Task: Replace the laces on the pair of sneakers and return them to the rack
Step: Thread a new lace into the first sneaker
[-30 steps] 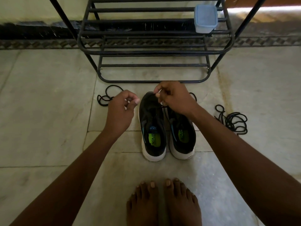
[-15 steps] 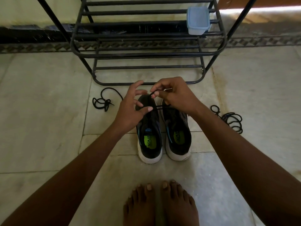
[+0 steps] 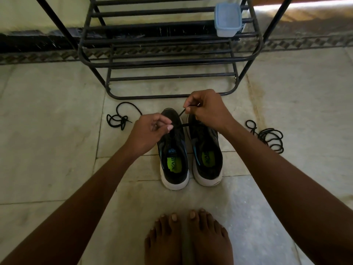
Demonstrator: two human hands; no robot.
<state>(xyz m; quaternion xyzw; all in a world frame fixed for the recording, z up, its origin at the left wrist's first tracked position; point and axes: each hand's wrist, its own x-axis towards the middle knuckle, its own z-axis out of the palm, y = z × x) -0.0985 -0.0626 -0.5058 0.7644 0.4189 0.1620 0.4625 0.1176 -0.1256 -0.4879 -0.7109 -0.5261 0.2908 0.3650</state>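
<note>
Two black sneakers with white soles and green insoles stand side by side on the floor, the left sneaker [image 3: 174, 159] and the right sneaker [image 3: 208, 155]. A black lace [image 3: 183, 124] stretches across their toe ends between my hands. My left hand [image 3: 149, 131] pinches one part of it over the left sneaker. Over the toe of the right sneaker, my right hand [image 3: 207, 109] pinches the other end. The black metal rack [image 3: 168, 60] stands just beyond the shoes.
One loose black lace [image 3: 119, 118] lies on the floor left of the shoes, and a coiled black lace [image 3: 267, 135] lies to the right. A pale blue lidded box [image 3: 227, 19] sits on a rack shelf. My bare feet [image 3: 189, 238] are close behind the sneakers.
My left hand has closed from spread fingers into a pinch on the lace and drawn left. The lace is now pulled taut between both hands.
</note>
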